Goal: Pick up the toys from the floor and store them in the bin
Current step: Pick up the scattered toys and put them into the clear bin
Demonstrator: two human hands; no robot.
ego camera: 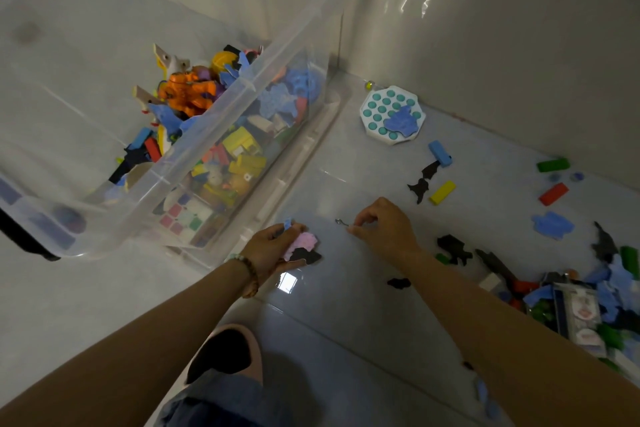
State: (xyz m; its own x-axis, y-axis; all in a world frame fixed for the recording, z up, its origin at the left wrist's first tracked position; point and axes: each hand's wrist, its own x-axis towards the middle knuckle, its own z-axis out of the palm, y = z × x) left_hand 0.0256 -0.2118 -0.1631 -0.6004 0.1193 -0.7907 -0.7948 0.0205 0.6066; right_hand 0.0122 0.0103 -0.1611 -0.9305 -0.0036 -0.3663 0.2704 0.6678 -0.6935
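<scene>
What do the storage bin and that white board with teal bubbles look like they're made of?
The bin looks like clear, glossy hard plastic: toys show through its wall. The bubble board looks like soft, matte silicone or rubber, judging by its rounded domes; uncertain.

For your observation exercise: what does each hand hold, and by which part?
The left hand grips a bunch of foam pieces by one side; the right hand pinches a metal hook by one end.

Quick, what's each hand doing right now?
Left hand: grips a pink foam piece, a black foam piece and a blue foam scrap.
Right hand: pinches a small metal hook.
</scene>
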